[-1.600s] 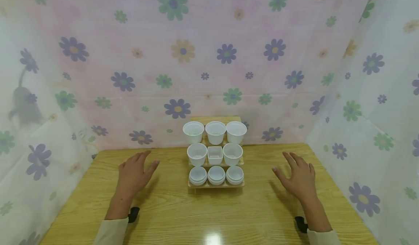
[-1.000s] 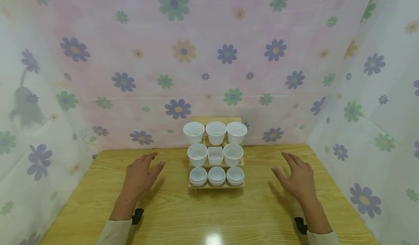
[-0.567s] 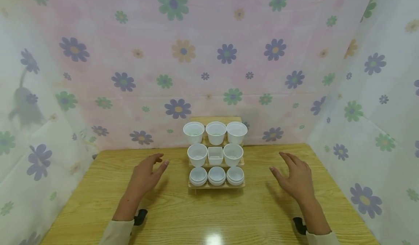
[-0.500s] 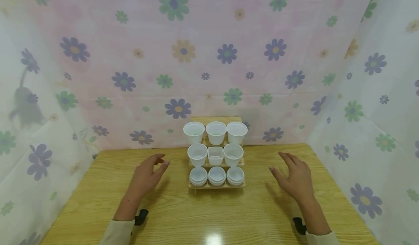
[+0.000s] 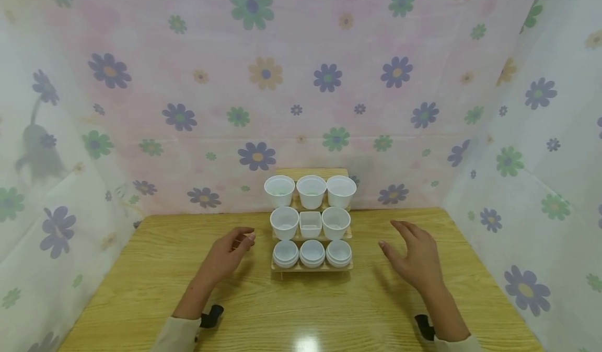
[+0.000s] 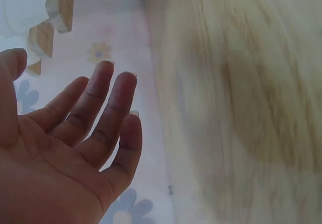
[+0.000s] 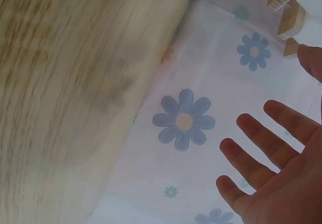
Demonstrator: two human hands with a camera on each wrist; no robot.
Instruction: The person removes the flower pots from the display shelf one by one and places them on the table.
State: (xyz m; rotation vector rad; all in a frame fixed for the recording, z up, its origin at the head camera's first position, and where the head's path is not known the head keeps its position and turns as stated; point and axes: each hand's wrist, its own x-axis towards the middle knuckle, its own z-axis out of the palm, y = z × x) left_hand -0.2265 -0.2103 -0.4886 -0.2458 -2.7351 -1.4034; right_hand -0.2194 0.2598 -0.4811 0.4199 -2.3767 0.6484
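Observation:
A stepped wooden rack (image 5: pixel 312 173) stands at mid-table in the head view, its three tiers filled with white containers. Round flared cups, such as the back middle cup (image 5: pixel 311 198), line the top tier. Two round cups flank a small square cup (image 5: pixel 310 225) on the middle tier; low round jars (image 5: pixel 312 255) sit at the front. My left hand (image 5: pixel 226 258) hovers just left of the rack, fingers loosely bent and holding nothing. To the right of the rack, farther off, my right hand (image 5: pixel 416 255) is spread with nothing in it. Both palms face inward in the wrist views.
The wooden table (image 5: pixel 301 310) ends at a flower-patterned cloth (image 5: pixel 301 80) behind the rack, with more cloth at both sides. A black strap piece (image 5: pixel 212 316) hangs at the left wrist and a similar black piece (image 5: pixel 425 327) at the right.
My left hand has moved rightward toward the rack, its fingers bending a little more. My right hand has shifted slightly left toward the rack. The rack and cups have stayed in place.

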